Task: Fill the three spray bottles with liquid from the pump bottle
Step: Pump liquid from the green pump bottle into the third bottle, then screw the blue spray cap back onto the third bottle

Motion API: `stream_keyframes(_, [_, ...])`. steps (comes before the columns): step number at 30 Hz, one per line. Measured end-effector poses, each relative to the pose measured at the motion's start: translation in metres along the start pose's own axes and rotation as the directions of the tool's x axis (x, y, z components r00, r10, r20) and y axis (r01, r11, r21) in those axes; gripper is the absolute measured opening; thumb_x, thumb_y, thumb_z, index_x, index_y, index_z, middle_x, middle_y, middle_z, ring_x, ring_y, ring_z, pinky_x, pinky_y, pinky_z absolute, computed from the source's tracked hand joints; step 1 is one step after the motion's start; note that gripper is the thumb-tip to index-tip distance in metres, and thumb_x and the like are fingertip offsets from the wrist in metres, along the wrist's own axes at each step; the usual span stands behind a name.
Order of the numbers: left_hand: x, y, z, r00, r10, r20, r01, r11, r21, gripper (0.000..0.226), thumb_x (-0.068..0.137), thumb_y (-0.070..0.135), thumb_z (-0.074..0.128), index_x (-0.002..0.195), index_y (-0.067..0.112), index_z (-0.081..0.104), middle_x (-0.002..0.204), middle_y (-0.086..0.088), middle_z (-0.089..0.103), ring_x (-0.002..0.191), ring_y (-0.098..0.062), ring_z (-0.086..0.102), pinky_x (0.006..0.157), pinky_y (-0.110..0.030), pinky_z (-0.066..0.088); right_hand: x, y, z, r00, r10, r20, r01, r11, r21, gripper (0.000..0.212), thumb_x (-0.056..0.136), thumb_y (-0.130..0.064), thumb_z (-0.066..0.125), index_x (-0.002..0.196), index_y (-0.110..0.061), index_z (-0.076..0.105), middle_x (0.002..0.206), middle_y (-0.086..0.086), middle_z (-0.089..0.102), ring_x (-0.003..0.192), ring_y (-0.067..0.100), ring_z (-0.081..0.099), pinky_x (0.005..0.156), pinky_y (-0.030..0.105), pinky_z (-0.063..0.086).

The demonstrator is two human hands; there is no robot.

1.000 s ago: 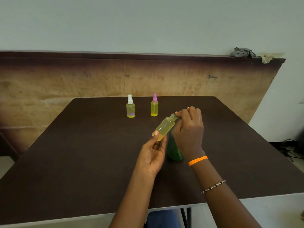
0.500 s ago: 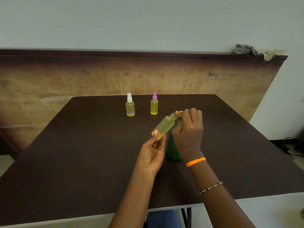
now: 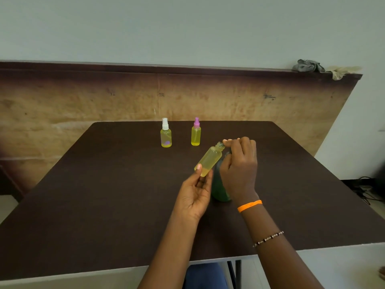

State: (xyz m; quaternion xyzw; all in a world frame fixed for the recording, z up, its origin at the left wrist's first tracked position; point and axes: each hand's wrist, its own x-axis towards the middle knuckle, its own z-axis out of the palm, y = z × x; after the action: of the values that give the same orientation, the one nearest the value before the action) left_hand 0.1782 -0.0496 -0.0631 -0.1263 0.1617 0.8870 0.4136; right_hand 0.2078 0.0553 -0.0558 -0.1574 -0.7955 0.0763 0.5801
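Yellow liquid shows in the uncapped spray bottle (image 3: 209, 161) that your left hand (image 3: 194, 193) pinches near its base, thumb on the near side and fingers behind. The bottle is held above the table (image 3: 104, 195), tilted: its long axis runs from lower left to upper right, with the open neck pointing up and right. That neck meets the fingertips of your right hand (image 3: 239, 167), which curls over the top of the green pump bottle (image 3: 218, 188); the pump head itself is hidden, so what exactly the fingers grip cannot be confirmed. The pump bottle stands upright just right of your left hand, directly under the right. The mouth appears to sit at the spout, so the fill depends on holding that alignment. Two capped spray bottles, white-topped (image 3: 166, 133) and pink-topped (image 3: 196, 132), stand upright well beyond both hands.
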Motion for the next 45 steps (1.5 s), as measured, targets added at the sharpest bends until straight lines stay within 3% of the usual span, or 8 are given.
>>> stream_keyframes(6, [0.005, -0.001, -0.008, 1.0, -0.012, -0.004, 0.012, 1.0, -0.023, 0.016, 0.085, 0.006, 0.06, 0.096, -0.006, 0.059, 0.083, -0.021, 0.07, 0.073, -0.029, 0.071, 0.073, -0.035, 0.057, 0.001, -0.006, -0.014, 0.995, 0.08, 0.059, -0.087, 0.989, 0.123, 0.045, 0.079, -0.006, 0.03, 0.105, -0.001, 0.066, 0.093, 0.01, 0.063, 0.089, 0.014, 0.049, 0.076, 0.018, 0.041])
stream_keyframes(10, [0.002, 0.002, -0.008, 1.0, -0.013, 0.003, 0.013, 1.0, -0.02, 0.017, 0.087, 0.008, 0.059, 0.096, -0.006, 0.059, 0.099, -0.02, 0.065, 0.093, -0.027, 0.063, 0.075, -0.035, 0.055, 0.006, -0.003, -0.029, 0.989, 0.146, 0.003, -0.143, 0.966, 0.215, 0.051, 0.072, 0.011, 0.036, 0.111, -0.003, 0.066, 0.106, 0.003, 0.065, 0.105, 0.015, 0.053, 0.092, 0.009, 0.038])
stream_keyframes(13, [0.0, 0.004, -0.011, 0.999, -0.029, 0.022, 0.029, 0.999, -0.029, 0.018, 0.087, 0.011, 0.06, 0.096, -0.005, 0.06, 0.101, -0.019, 0.065, 0.096, -0.027, 0.062, 0.075, -0.034, 0.055, 0.004, 0.01, -0.04, 0.972, 0.232, -0.044, -0.22, 0.955, 0.198, 0.049, 0.068, 0.013, 0.037, 0.1, -0.006, 0.07, 0.097, -0.007, 0.063, 0.095, 0.012, 0.051, 0.08, 0.006, 0.038])
stream_keyframes(18, [0.002, 0.005, -0.018, 0.998, -0.056, 0.039, 0.058, 0.998, -0.033, 0.026, 0.085, 0.014, 0.062, 0.103, -0.004, 0.06, 0.094, -0.017, 0.067, 0.085, -0.026, 0.068, 0.072, -0.03, 0.058, -0.014, 0.056, -0.041, 0.812, 0.541, 0.218, -0.559, 0.829, 0.029, 0.038, 0.082, 0.011, 0.043, 0.089, -0.011, 0.073, 0.092, 0.009, 0.071, 0.074, 0.023, 0.054, 0.07, 0.028, 0.041])
stream_keyframes(25, [-0.002, 0.002, -0.02, 0.991, -0.113, 0.069, 0.115, 0.993, -0.029, 0.043, 0.073, 0.014, 0.067, 0.11, -0.005, 0.058, 0.094, -0.018, 0.067, 0.093, -0.026, 0.064, 0.064, -0.029, 0.059, -0.044, 0.068, -0.016, 0.637, 0.474, 0.608, -0.459, 0.867, -0.196, 0.025, 0.092, 0.002, 0.047, 0.106, -0.002, 0.067, 0.103, 0.016, 0.061, 0.097, 0.031, 0.058, 0.072, 0.025, 0.038])
stream_keyframes(37, [-0.003, -0.001, -0.02, 0.993, -0.102, 0.058, 0.102, 0.995, -0.002, 0.048, 0.075, 0.015, 0.067, 0.118, -0.002, 0.056, 0.095, -0.018, 0.068, 0.091, -0.025, 0.065, 0.06, -0.028, 0.059, -0.04, 0.069, -0.018, 0.515, 0.596, 0.616, -0.548, 0.782, -0.297, 0.016, 0.088, -0.011, 0.062, 0.103, -0.013, 0.06, 0.105, 0.011, 0.063, 0.096, 0.025, 0.06, 0.077, 0.033, 0.05])
stream_keyframes(42, [-0.005, -0.001, -0.018, 0.992, -0.105, 0.065, 0.104, 0.995, 0.008, 0.032, 0.077, 0.014, 0.066, 0.105, 0.0, 0.061, 0.097, -0.019, 0.067, 0.095, -0.025, 0.064, 0.066, -0.029, 0.059, -0.032, 0.062, -0.031, 0.617, 0.636, 0.464, -0.635, 0.751, -0.184, 0.02, 0.088, -0.015, 0.063, 0.107, -0.012, 0.057, 0.104, 0.005, 0.063, 0.097, 0.024, 0.06, 0.082, 0.035, 0.047])
stream_keyframes(45, [-0.005, -0.002, -0.016, 0.991, -0.108, 0.074, 0.109, 0.994, -0.002, 0.049, 0.073, 0.014, 0.067, 0.119, 0.0, 0.057, 0.101, -0.018, 0.066, 0.096, -0.025, 0.063, 0.063, -0.029, 0.06, 0.001, 0.044, -0.05, 0.748, 0.589, 0.306, -0.638, 0.766, 0.085, 0.026, 0.089, -0.009, 0.061, 0.115, -0.013, 0.06, 0.108, 0.003, 0.062, 0.096, 0.016, 0.059, 0.079, 0.017, 0.044])
